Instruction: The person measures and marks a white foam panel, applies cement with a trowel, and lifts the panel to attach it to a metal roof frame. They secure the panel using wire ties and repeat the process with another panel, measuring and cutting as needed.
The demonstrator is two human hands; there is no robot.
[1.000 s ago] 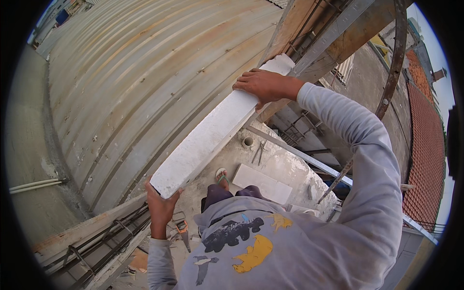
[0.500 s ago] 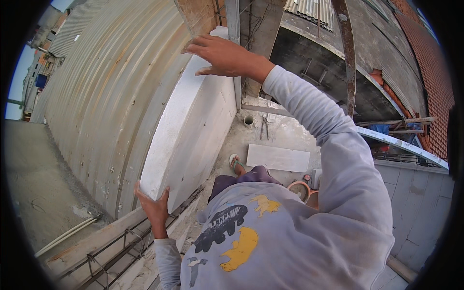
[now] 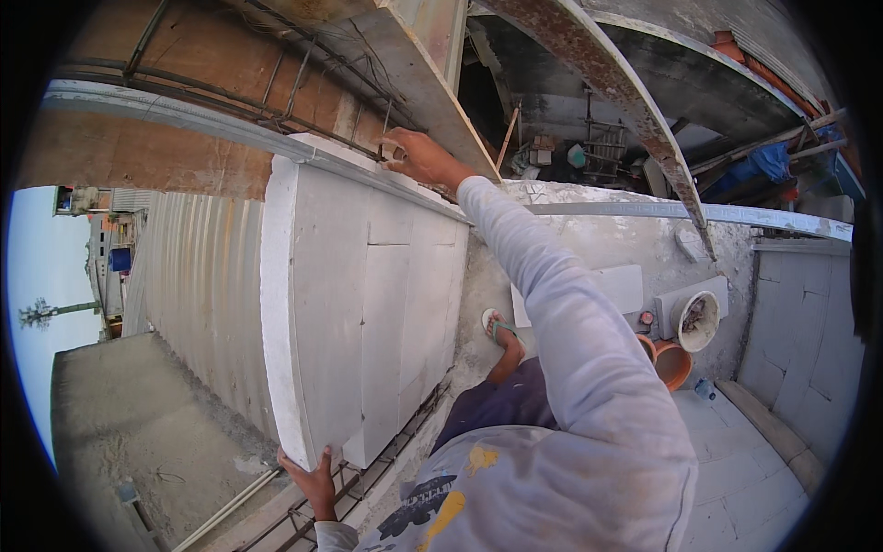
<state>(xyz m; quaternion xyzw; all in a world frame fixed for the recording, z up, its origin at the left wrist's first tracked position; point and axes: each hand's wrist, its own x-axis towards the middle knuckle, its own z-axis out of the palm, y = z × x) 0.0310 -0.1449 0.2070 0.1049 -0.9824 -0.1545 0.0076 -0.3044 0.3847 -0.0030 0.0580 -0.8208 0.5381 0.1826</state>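
My left hand (image 3: 315,483) grips the lower end of a long white block (image 3: 280,294), which stands along the top of a wall of similar white blocks (image 3: 395,304). Its far end meets a long metal channel (image 3: 202,124) under a brown board beam (image 3: 166,161). My right hand (image 3: 425,158) is stretched out past that end, near the channel and steel bars (image 3: 313,92), with fingers spread and curved. I cannot make out whether its fingertips touch them.
A corrugated roof (image 3: 202,304) lies left beyond the wall. A rusty bar (image 3: 635,101) crosses overhead. On the floor are loose blocks (image 3: 607,285), a white bucket (image 3: 694,320), orange buckets (image 3: 671,363) and a plastic bottle (image 3: 705,389). My sandalled foot (image 3: 497,327) is beside the wall.
The view has swung around. The block has gone from lying across my front to standing at the wall. My right hand has let go of it and moved past its far end.
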